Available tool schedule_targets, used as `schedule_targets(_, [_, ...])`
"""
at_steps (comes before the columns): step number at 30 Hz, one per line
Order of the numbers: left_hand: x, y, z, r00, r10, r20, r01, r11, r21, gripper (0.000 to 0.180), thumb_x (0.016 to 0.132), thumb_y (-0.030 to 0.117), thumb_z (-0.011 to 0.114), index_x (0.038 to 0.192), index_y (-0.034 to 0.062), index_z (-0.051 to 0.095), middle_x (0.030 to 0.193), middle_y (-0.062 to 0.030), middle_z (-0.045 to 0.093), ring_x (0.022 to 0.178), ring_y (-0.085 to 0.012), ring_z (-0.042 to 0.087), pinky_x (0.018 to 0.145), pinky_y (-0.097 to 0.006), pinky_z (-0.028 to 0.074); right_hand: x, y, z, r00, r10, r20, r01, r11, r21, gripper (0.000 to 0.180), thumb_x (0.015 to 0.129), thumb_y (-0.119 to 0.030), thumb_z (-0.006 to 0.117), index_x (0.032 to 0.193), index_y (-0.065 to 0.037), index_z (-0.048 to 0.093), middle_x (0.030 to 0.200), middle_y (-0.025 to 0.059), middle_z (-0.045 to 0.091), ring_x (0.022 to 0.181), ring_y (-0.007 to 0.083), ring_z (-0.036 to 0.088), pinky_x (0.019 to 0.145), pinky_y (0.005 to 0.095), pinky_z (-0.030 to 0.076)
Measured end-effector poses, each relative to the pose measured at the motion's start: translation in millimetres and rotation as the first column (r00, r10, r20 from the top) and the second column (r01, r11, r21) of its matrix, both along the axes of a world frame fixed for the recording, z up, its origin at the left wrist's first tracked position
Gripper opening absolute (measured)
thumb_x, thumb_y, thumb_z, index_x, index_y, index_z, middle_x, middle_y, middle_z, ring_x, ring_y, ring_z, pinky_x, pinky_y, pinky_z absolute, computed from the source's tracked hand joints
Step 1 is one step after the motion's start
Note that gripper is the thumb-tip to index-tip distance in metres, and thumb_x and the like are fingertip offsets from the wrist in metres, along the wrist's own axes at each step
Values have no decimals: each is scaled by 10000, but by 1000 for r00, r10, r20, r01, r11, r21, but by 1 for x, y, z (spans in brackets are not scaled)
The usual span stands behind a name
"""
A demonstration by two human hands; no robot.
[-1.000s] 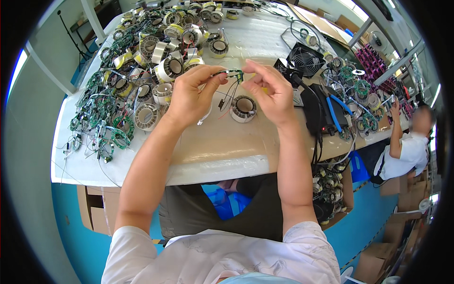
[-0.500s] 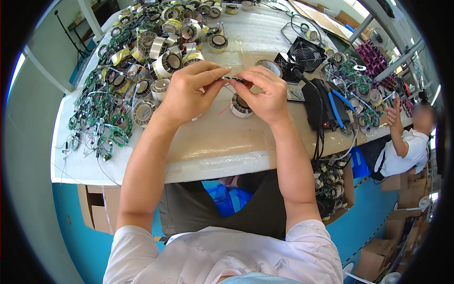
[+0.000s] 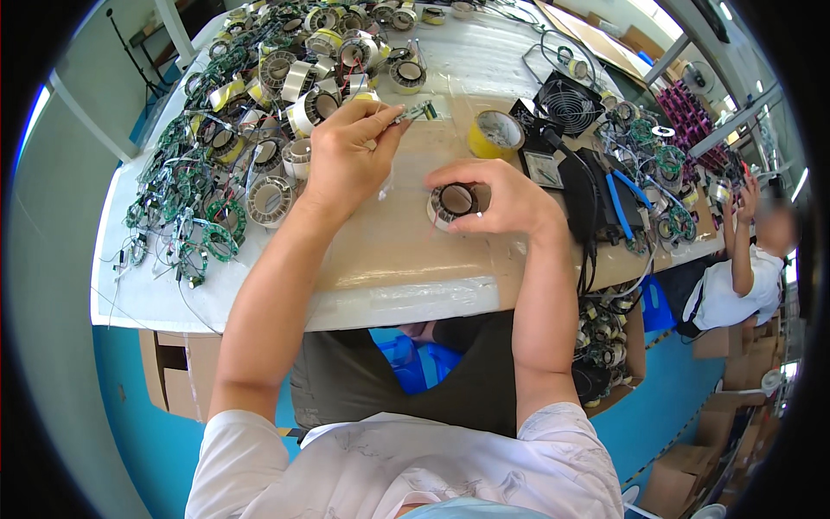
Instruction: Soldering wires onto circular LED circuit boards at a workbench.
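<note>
Ring-shaped coil (image 3: pixel 453 202) in right hand (image 3: pixel 510 201) fingers; small green circuit strip (image 3: pixel 415 112) pinched by left hand (image 3: pixel 350 156).

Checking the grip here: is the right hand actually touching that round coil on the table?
Touching. The head view shows the right hand curled over the round coil, fingers wrapped around its rim.

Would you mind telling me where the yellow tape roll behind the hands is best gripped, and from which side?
Probably from above, by the outer rim. The yellow tape roll lies flat on the table, open core facing up, so fingers can pinch across the rim or hook inside the core. Its near side looks freest; the black fan crowds the far side.
</note>
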State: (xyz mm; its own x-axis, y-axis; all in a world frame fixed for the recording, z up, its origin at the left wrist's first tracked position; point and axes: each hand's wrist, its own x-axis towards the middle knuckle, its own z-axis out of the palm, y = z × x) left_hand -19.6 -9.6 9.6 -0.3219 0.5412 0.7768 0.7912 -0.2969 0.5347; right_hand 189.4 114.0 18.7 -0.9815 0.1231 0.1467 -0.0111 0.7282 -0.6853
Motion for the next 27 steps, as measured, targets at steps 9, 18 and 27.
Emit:
schedule_targets(9, [13, 3, -10, 997, -62, -44, 54, 986, -156, 212, 824, 59, 783, 1035, 37, 769, 872, -80, 694, 689, -168, 652, 604, -290, 506, -9, 2, -7, 867, -267, -421, 238, 964, -120, 128, 826, -64, 774, 950, -68, 802, 907, 46, 721, 732, 107, 658, 633, 235, 518])
schedule_targets(18, [8, 1, -12, 981, -53, 185, 101, 960, -261, 274, 878, -21, 688, 1145, 18, 731, 945, -80, 718, 731, -134, 714, 619, -245, 563, -37, -37, -7, 854, -418, -311, 278, 871, -405, 151, 947, -38, 642, 1054, 16, 734, 857, 53, 643, 601, 86, 627, 467, 217, 468])
schedule_targets(27, [14, -4, -4, 982, -63, 177, 108, 960, -258, 263, 867, -12, 697, 1123, 26, 740, 949, -87, 710, 730, -145, 709, 629, -260, 561, -49, -52, -12, 680, -680, -275, 438, 677, -591, 117, 890, -54, 730, 995, -4, 746, 788, 60, 716, 533, 65, 607, 428, 214, 448])
